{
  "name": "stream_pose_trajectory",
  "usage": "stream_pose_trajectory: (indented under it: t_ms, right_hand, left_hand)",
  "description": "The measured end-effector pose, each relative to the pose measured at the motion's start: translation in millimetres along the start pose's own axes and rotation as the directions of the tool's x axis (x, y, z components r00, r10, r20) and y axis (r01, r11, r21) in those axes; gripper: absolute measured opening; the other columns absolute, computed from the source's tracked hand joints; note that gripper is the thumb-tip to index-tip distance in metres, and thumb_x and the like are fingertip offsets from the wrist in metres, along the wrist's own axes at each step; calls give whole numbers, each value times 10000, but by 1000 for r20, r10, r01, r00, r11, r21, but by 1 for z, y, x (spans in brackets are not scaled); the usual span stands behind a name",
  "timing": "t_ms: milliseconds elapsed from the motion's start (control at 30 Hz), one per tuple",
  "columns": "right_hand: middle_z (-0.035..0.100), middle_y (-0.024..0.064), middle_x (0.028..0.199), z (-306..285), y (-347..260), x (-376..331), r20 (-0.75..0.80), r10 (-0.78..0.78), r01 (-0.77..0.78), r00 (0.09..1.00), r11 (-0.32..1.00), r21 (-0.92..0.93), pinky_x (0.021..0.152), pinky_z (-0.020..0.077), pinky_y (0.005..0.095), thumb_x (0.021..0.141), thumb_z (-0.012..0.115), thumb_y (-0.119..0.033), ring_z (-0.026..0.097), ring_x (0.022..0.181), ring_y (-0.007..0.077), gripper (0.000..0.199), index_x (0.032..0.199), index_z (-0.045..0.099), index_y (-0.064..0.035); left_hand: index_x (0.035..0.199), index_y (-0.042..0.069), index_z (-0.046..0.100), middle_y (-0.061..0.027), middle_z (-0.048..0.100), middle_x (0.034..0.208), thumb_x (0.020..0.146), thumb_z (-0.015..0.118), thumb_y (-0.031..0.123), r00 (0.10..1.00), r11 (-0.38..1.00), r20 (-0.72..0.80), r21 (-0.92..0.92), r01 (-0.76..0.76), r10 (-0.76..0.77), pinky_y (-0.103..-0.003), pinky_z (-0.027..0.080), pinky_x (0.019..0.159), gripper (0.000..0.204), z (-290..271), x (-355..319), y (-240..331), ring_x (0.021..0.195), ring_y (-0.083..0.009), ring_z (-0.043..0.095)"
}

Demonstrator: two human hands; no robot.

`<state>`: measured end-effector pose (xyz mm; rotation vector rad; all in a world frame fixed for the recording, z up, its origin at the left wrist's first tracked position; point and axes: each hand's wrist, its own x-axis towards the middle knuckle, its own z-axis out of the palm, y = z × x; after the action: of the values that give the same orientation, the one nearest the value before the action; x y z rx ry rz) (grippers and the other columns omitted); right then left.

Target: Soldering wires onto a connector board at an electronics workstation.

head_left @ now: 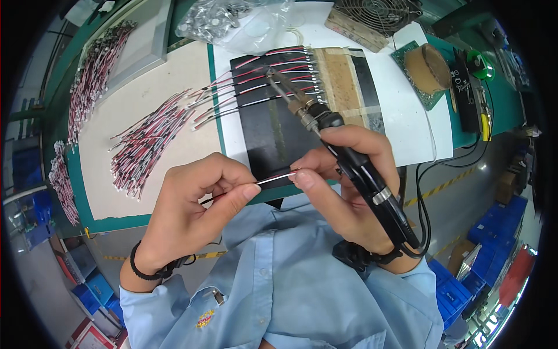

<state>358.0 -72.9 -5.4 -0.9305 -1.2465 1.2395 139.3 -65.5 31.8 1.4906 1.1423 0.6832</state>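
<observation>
Near the table's front edge, my left hand [200, 195] pinches a thin wire lead [273, 178] with dark, red and white strands between thumb and forefinger. The fingertips of my right hand [351, 200] are closed at the other end of that lead. Lying across my right hand is a soldering iron [360, 171] with a black handle. Its two metal prongs point up and left over a black board [258, 142]. On that board, several wire leads [279, 78] lie side by side, their right ends along a taped brown strip [342, 81].
Loose bundles of red, white and black leads [145, 145] lie left on beige sheeting, with more leads [99, 75] beyond. A clear bag of small metal parts [232, 20], a fan [378, 14], a round brown tub [427, 68] and a solder spool [479, 65] stand behind.
</observation>
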Motion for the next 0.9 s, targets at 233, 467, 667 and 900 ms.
stream_pose_trajectory:
  t_ms: [233, 467, 667, 900]
  right_hand:
    - [679, 95, 883, -22, 0, 0, -55, -45, 38, 998, 992, -120, 726, 524, 237, 829, 714, 76, 666, 811, 110, 455, 1227, 505, 5]
    - [682, 93, 875, -39, 1, 8, -5, 71, -71, 997, 981, -179, 764, 506, 245, 833, 705, 74, 659, 816, 113, 482, 1257, 484, 7]
    - [679, 148, 920, -41, 1, 13, 77, 117, -105, 990, 983, -149, 764, 567, 287, 891, 644, 64, 676, 864, 161, 526, 1330, 361, 5]
    - [699, 119, 863, -25, 5, -3, -145, 85, -90, 986, 996, -27, 744, 523, 262, 838, 708, 70, 669, 804, 131, 471, 1247, 479, 31]
  left_hand:
    - [967, -16, 634, -34, 666, 800, 973, 620, 137, 979, 925, 89, -322, 200, -181, -197, 433, 589, 154, 36, 34, 12, 666, -36, 540]
    - [1014, -13, 616, -53, 686, 826, 986, 606, 148, 945, 896, 212, -319, 308, -249, -187, 428, 585, 163, 38, 48, 14, 668, -32, 545]
    - [1004, -6, 602, -63, 692, 829, 988, 595, 125, 971, 932, 128, -280, 229, -200, -185, 431, 574, 132, 43, 45, 8, 665, -32, 556]
    - [1012, -19, 588, -78, 700, 833, 983, 593, 97, 992, 957, 0, -264, 122, -127, -195, 470, 600, 120, 49, 41, 3, 713, -62, 620]
